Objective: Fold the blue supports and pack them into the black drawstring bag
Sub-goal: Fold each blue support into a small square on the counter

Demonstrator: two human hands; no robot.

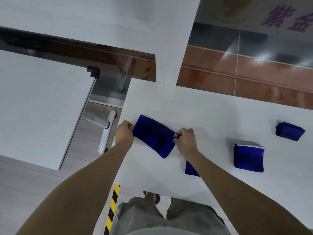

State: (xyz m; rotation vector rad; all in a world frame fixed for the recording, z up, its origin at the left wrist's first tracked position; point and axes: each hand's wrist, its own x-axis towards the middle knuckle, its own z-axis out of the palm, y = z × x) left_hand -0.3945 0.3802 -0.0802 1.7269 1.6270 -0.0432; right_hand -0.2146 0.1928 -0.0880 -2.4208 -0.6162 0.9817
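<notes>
A blue support [154, 135] lies flat and stretched out on the white table [211, 112]. My left hand [124, 134] pinches its left end and my right hand [186, 141] pinches its right end, by a small red logo. Another blue support [190, 168] lies partly hidden under my right forearm. A folded blue support with a white edge [249, 157] rests to the right. Farther right sits a darker folded blue support [290, 131]. No black drawstring bag is in view.
A second white table [33, 102] stands to the left across a gap with a white metal leg [105, 133]. Yellow-black tape [112, 207] marks the floor below. Another white surface [101, 19] stretches across the top.
</notes>
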